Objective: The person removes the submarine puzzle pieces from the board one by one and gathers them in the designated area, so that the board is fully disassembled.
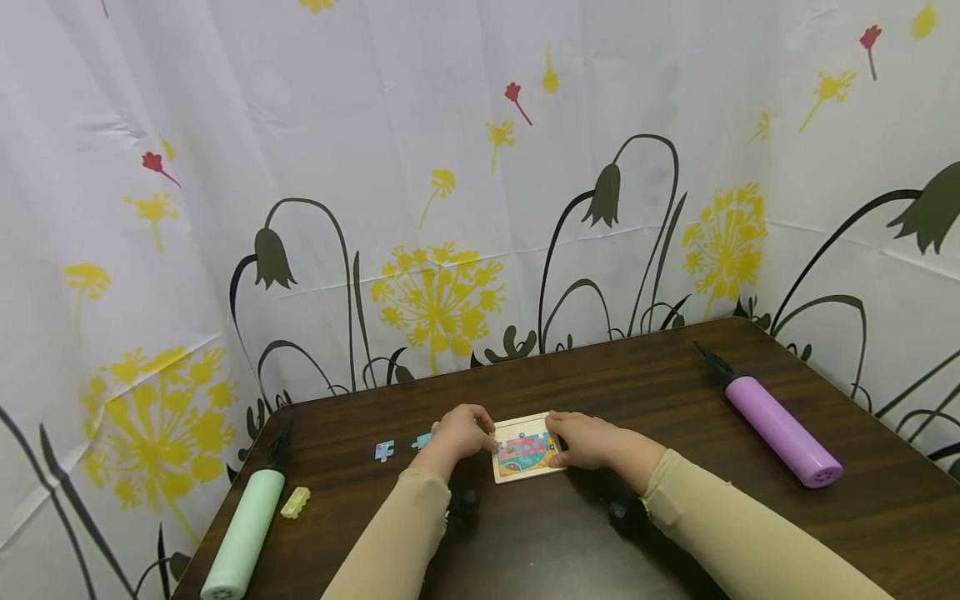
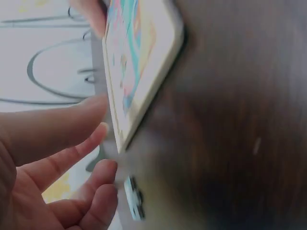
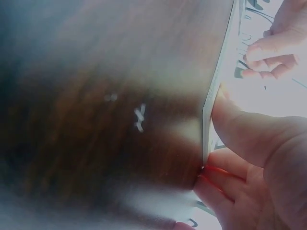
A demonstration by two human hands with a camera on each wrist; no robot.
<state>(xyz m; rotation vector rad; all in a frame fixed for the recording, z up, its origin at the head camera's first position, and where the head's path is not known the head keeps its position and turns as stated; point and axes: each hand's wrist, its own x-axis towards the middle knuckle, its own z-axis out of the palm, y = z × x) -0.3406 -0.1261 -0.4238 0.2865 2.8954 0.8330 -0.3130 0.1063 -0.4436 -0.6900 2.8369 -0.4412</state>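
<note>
A small wooden puzzle board [image 1: 517, 427] with a pale rim lies on the table, its pink, blue and orange picture pieces set inside. My right hand [image 1: 588, 439] holds the board's right edge, with the thumb at the rim and the fingers along the side. At the board's left edge is my left hand [image 1: 463, 432]; in the left wrist view its thumb and fingers are apart, with nothing between them. Just left of this hand lies a blue puzzle piece [image 1: 422, 441], partly hidden by it. Another blue and pink puzzle piece [image 1: 384, 451] is farther left.
On the dark wooden table [image 1: 540, 542], a pale green hand pump [image 1: 246, 533] lies at the left, beside a small yellow block-like piece [image 1: 296, 502]. A purple hand pump [image 1: 783, 429] lies at the right. A flower-printed curtain [image 1: 465, 167] hangs behind the table.
</note>
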